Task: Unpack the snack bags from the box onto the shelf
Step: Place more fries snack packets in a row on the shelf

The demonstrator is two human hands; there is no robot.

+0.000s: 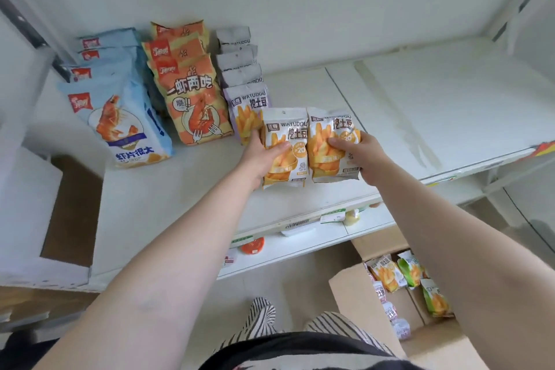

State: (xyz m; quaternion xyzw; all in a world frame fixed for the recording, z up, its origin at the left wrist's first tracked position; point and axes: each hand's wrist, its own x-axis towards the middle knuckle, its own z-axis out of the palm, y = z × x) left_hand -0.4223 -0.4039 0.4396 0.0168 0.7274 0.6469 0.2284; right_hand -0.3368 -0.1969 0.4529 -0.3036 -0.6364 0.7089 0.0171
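Note:
My left hand point(264, 156) grips a white and orange fries snack bag point(289, 129), held upright over the white shelf point(420, 105). My right hand point(360, 156) grips a second matching fries bag point(333, 129) right beside the first. Both bags hang just right of a row of purple fries bags point(247, 105) standing on the shelf. The open cardboard box point(354, 294) sits on the floor at lower right with several fries bags point(387, 273) inside.
Rows of blue shrimp-chip bags point(120, 117) and orange shrimp bags point(195, 99) stand on the shelf's left part. A lower shelf point(300, 246) holds small items. Another cardboard box point(75, 213) stands at left. My striped trousers show at the bottom.

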